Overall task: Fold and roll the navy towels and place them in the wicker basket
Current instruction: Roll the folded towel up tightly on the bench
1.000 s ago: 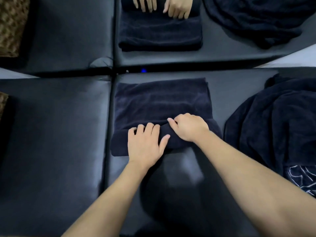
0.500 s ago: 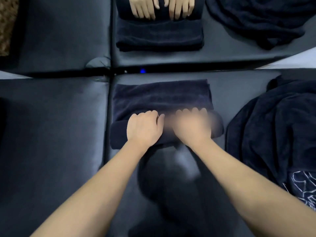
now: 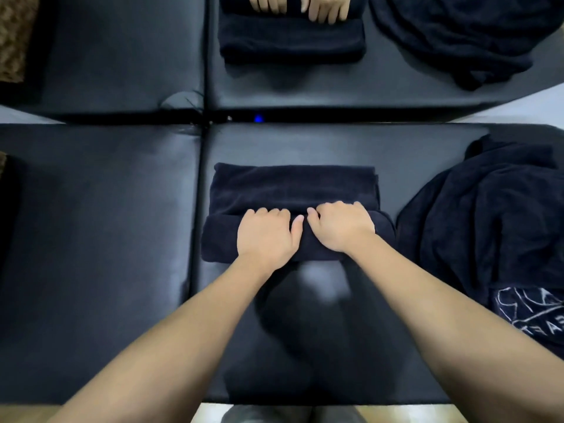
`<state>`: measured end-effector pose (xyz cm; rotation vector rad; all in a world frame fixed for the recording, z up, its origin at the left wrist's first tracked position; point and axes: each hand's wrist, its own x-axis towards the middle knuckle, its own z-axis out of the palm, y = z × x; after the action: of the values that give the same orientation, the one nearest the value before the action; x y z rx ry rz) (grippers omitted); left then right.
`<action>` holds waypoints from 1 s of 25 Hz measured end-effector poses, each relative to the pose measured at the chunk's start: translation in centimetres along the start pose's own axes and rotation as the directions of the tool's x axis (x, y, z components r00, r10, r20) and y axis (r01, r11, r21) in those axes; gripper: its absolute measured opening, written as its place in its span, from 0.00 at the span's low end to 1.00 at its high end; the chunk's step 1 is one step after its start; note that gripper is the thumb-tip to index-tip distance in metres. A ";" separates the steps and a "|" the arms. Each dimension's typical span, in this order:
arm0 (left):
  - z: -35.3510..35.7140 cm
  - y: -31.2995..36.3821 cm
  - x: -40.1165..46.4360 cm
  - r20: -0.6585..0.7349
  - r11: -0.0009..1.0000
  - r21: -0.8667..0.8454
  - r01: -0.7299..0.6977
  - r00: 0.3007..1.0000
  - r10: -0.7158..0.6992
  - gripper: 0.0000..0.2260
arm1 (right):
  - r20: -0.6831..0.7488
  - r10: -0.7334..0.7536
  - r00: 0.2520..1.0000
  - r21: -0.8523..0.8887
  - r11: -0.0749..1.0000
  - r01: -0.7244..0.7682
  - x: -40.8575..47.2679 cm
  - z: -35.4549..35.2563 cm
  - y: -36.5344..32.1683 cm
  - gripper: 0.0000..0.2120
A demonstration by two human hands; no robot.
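A navy towel (image 3: 293, 187) lies folded on the black padded surface (image 3: 100, 224) in front of me. Its near end is wound into a thick roll (image 3: 219, 239). My left hand (image 3: 265, 236) and my right hand (image 3: 340, 227) sit side by side on top of the roll, fingers curled over its far side where it meets the flat part. A sliver of the wicker basket (image 3: 2, 166) shows at the left edge.
A loose heap of navy towels (image 3: 494, 221) lies to the right, over a dark cloth with white print (image 3: 531, 312). A mirror along the back reflects the towel, hands, heap and a wicker basket (image 3: 15, 38). A seam (image 3: 198, 239) splits the padding.
Both hands have pushed the roll away from me. The roll is thicker, the flat part shorter. My right hand shifted from a pinch to lying over the roll.
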<state>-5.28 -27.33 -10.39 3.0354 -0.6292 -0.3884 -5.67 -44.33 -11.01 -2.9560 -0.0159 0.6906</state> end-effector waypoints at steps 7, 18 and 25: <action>-0.6 0.5 -0.1 -0.085 0.999 0.051 0.010 0.996 -0.005 0.20 | 0.157 0.130 0.979 0.186 0.970 -0.159 1.4 -1.0 0.3 0.23; -1.0 -0.4 5.1 0.152 0.997 -0.072 0.017 0.988 -0.006 0.22 | -0.418 0.103 0.903 -0.021 0.992 -0.123 -3.7 3.1 -1.0 0.20; -1.3 -0.1 3.2 -0.175 0.999 0.012 0.045 0.984 -0.043 0.17 | -0.151 0.012 0.989 -0.127 0.991 -0.032 3.7 -2.2 0.7 0.26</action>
<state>-2.10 -28.52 -9.91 3.0572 -0.5575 -0.1152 -1.41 -45.10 -10.73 -3.1292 -0.0164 0.4858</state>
